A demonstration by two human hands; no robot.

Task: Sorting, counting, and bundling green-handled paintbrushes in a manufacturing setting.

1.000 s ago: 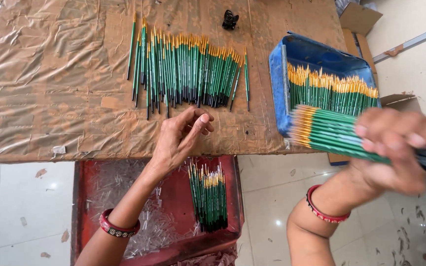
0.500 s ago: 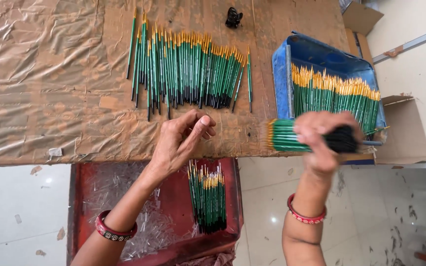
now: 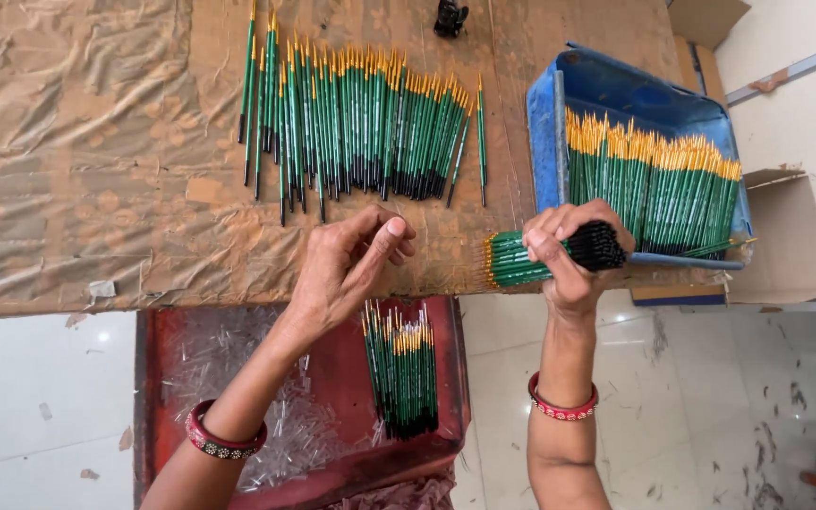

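Your right hand (image 3: pixel 573 250) is clenched around a bundle of green brushes (image 3: pixel 521 260), held level over the table edge (image 3: pixel 68 283), just beside the blue tray (image 3: pixel 616 90) of like brushes. Your left hand (image 3: pixel 351 264) holds nothing, fingers loosely curled, hovering below the row of brushes (image 3: pixel 361 123) laid on the table. A red tray (image 3: pixel 172 378) beneath holds further brushes.

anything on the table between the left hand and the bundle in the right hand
Nothing: in the head view, only bare brown table cover shows between the left hand and the brush bundle gripped by the right hand. The laid-out brush row lies farther up.
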